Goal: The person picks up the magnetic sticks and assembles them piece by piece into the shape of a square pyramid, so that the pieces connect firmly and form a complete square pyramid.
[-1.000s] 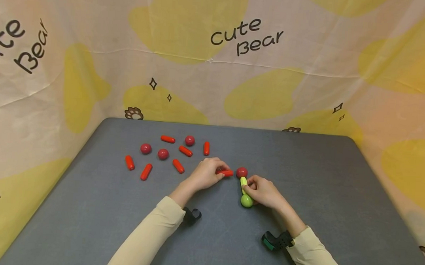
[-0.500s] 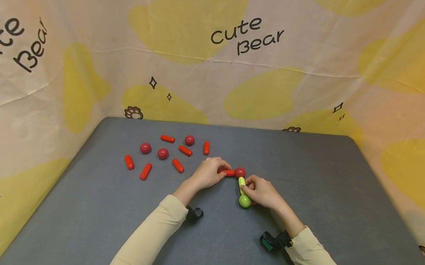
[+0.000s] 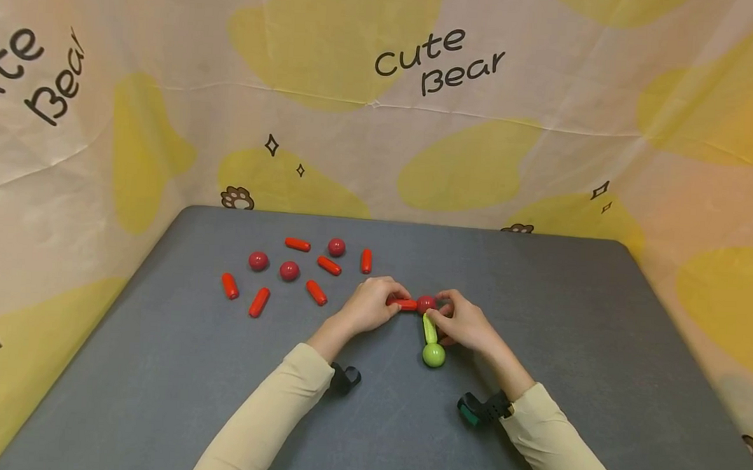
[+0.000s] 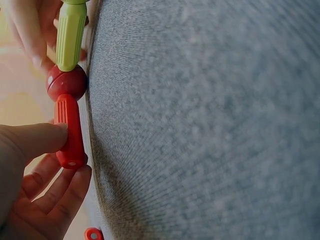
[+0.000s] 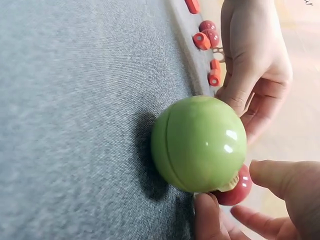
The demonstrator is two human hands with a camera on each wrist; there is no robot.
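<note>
A: While the left hand (image 3: 366, 306) is pinching the red rod (image 3: 403, 304) between thumb and curled fingers (image 4: 47, 177), what is that rod touching?

B: Its far end is meeting the red ball (image 3: 427, 304). The wrist view is showing rod and ball end to end, lying on the grey table (image 3: 537, 305).

A: And the right hand (image 3: 467, 324)?

B: Its fingers are curling round the red ball and the top of the green rod (image 3: 430, 328), gripping at that joint. The green rod is running from the red ball toward the person and ending in the green ball (image 3: 434, 354), which is resting on the table, untouched by the hand.

A: Remaining stock?

B: To the left, well apart from the hands, three loose red balls (image 3: 289, 270) and six loose red rods (image 3: 259, 302) are lying scattered. A printed cloth backdrop (image 3: 381, 123) is standing behind the table.
</note>
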